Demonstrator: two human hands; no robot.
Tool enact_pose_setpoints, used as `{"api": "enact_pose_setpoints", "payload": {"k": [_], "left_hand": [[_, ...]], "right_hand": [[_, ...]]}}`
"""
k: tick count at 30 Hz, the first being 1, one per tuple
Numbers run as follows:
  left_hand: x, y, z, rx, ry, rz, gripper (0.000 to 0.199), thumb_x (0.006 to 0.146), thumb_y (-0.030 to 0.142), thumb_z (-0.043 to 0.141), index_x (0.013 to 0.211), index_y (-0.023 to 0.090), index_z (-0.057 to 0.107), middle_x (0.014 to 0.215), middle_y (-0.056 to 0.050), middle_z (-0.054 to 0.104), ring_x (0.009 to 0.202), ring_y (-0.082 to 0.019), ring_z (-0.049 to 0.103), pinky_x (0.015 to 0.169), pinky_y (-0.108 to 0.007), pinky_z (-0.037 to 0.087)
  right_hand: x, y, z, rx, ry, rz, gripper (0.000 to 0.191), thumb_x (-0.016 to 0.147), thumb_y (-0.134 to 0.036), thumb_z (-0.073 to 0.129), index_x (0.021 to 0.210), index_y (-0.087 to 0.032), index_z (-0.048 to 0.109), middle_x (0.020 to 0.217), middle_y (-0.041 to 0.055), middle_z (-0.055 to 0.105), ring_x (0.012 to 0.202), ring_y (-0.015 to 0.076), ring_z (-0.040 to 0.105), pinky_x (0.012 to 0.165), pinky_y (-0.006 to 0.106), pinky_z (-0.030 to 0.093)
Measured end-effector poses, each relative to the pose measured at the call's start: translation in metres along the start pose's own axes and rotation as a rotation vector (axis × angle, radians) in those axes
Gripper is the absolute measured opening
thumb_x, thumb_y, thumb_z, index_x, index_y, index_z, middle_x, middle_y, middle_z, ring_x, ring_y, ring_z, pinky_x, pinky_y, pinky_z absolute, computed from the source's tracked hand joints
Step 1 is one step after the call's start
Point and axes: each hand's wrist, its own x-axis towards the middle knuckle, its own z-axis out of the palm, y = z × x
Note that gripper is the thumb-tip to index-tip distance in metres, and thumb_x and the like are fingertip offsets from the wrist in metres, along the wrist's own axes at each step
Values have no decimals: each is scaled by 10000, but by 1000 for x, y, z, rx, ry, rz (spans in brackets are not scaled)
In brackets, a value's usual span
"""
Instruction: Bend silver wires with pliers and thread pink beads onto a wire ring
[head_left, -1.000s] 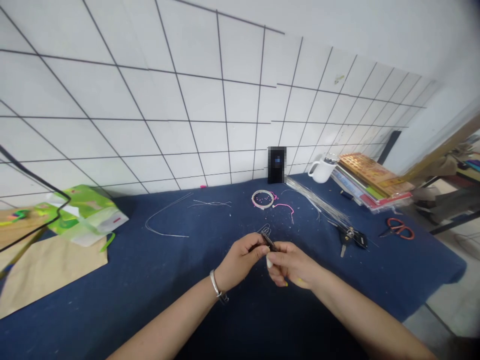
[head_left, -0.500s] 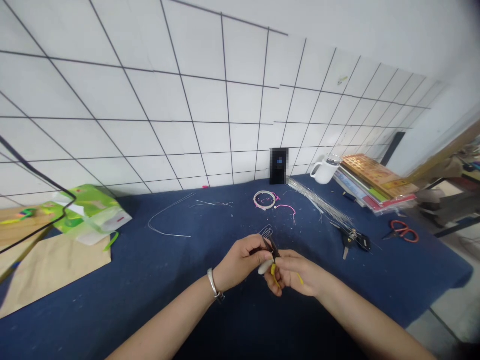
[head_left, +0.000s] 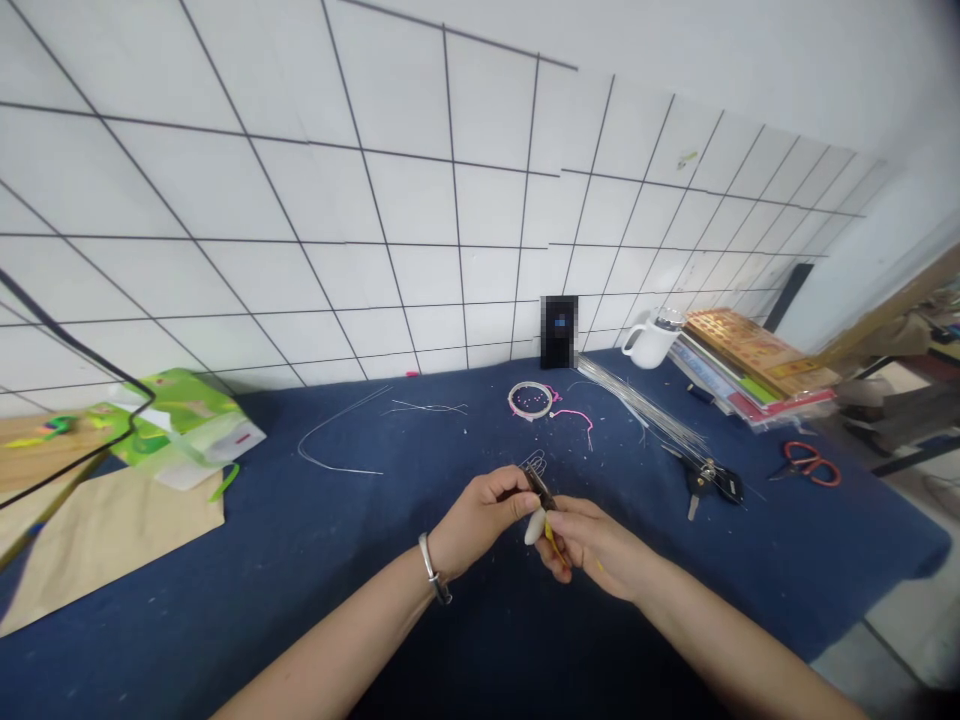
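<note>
Head view: yellow-handled, dark-jawed pliers (head_left: 553,538) sit in the right hand (head_left: 592,540); the left hand (head_left: 480,515) pinches thin silvery looped wire (head_left: 536,461) above the blue cloth-covered table (head_left: 262,560). Loops look formed; finishing is unclear.

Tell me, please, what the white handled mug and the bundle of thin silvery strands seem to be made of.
The mug looks like smooth ceramic or plastic, evenly white and opaque; the bundle seems bright metal wire, its straight strands glinting grey.
</note>
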Motion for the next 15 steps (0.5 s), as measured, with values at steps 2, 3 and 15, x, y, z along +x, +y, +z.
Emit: {"api": "enact_pose_setpoints", "payload": {"k": [2,3,15], "left_hand": [[0,0,1,-41,4,-15,182,800,295,551,732,126,554,729,3,522,689,-104,474,669,-233,377],[0,1,1,-56,9,-24,183,796,295,556,727,125,553,718,8,516,671,-96,461,653,-224,371],[1,3,-4,14,-10,-61,195,816,320,524,884,147,583,760,-1,545,622,-86,472,599,-212,395]], "right_hand": [[0,0,2,-10,12,-4,209,835,-325,467,809,-137,556,589,-14,470,482,70,425,423,186,325],[0,0,3,-13,15,-6,204,835,-321,464,801,-139,551,584,-17,461,476,69,415,414,184,315],[7,16,4,28,102,10,190,834,-379,476,806,-198,426,560,-77,312,409,31,220,344,140,152]]}}
